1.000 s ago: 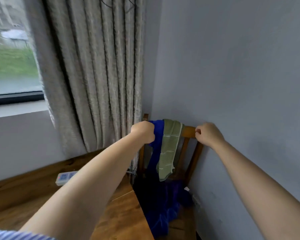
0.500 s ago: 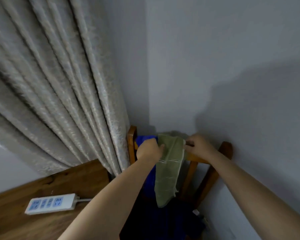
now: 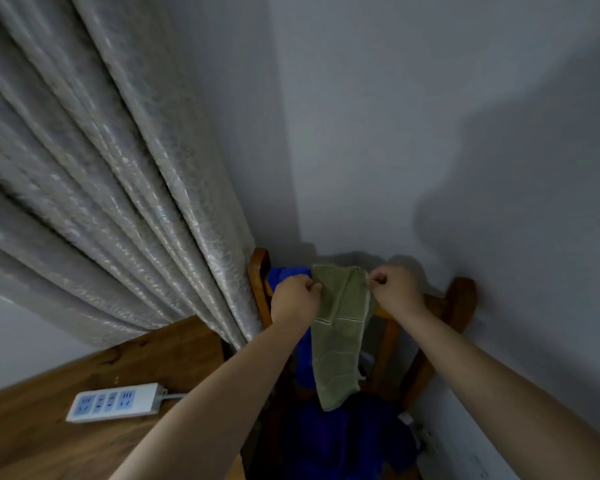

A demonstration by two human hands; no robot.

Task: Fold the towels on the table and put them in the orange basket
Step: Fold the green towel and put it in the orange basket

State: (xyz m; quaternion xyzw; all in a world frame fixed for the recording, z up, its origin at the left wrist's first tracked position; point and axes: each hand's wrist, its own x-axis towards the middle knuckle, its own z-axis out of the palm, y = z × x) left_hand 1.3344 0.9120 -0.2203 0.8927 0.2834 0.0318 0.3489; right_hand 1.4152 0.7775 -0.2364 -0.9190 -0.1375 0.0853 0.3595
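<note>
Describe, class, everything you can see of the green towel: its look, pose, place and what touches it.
The green towel is a dull olive cloth with a soft, terry-like look and a thin dark stripe across it. It hangs lengthwise in front of the wooden chair back, its lower end loose above dark blue fabric. The left hand pinches its upper left corner, the right hand its upper right corner, holding the top edge fairly flat.

A single head-worn wide-angle camera looks forward and down into a room corner. Close ahead stands a wooden chair (image 3: 459, 299) beside a curtain (image 3: 118, 202).
</note>
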